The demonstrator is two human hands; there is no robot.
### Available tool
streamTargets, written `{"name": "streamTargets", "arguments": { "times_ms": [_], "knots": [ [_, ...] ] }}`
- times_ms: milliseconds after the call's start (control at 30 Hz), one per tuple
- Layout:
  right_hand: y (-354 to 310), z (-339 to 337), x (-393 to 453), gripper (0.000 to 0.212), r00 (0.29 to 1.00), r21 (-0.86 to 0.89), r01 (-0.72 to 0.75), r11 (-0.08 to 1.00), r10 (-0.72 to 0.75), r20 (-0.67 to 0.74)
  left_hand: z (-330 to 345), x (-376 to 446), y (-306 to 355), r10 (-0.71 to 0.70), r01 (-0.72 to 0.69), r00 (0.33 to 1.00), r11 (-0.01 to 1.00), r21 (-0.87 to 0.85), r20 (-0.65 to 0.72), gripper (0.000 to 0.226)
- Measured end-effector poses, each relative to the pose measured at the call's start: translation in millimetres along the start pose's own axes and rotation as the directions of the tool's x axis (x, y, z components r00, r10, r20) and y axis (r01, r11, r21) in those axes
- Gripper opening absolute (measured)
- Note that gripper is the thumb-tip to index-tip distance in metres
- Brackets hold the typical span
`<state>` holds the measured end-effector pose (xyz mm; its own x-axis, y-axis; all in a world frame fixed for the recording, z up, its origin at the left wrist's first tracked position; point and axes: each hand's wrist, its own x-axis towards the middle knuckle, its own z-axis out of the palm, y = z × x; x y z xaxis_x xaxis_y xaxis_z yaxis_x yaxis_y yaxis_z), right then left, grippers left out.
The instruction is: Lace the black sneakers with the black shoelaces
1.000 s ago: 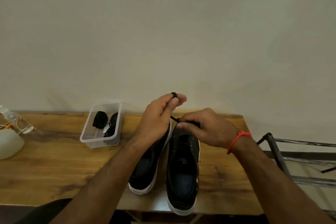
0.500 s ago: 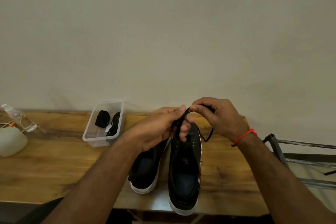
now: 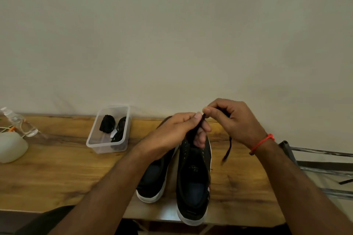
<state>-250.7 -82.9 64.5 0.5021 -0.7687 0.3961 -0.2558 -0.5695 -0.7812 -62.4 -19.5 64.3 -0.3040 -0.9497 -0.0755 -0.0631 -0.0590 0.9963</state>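
Two black sneakers with white soles stand side by side on the wooden table, heels toward the near edge: the left sneaker [image 3: 154,179] sits a little farther back, and the right sneaker [image 3: 193,183] has its heel at the table's edge. A black lace [image 3: 227,150] is pinched above the right sneaker's toe end, one end hanging free to its right. More black laces [image 3: 114,128] lie bundled in a clear tub left of the pair.

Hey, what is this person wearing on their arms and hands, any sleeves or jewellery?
Both forearms are bare, with no sleeves showing. The left hand wears nothing visible. The right hand has a thin red thread band round the wrist. No rings or watch show.
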Motion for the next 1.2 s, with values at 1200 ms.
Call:
{"name": "streamTargets", "arguments": {
  "times_ms": [1200],
  "knots": [
    [5.3, 18.4, 1.3, 0.014, 0.946, 0.368, -0.300, 0.880, 0.323, 0.001, 1.3, 1.3, 7.6, -0.062, 0.027, 0.995, 0.916, -0.400, -0.076, 0.040]
  ]
}}
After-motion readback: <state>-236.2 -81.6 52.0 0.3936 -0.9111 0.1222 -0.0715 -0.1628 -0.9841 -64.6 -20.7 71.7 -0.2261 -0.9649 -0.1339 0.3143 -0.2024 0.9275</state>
